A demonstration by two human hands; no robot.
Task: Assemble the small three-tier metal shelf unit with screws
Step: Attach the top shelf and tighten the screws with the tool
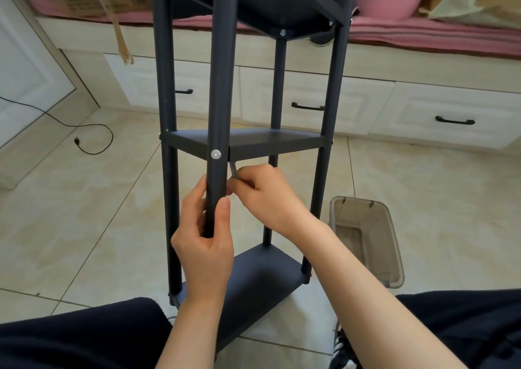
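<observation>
Nearest the camera, the left hand (205, 244) wraps its fingers round the front post (221, 92) of the shelf unit (248, 143), apparently to steady it, while just right of that post the right hand (265, 196) pinches a small hex key (233, 170) reaching up under the middle tier (253, 139), likely tightening a screw there. The unit stands on the tiled floor (84, 213) with three tiers and four posts showing. One screw head (216, 154) faces the camera on the front post, and one clear bin (366, 239) stands right of it.
</observation>
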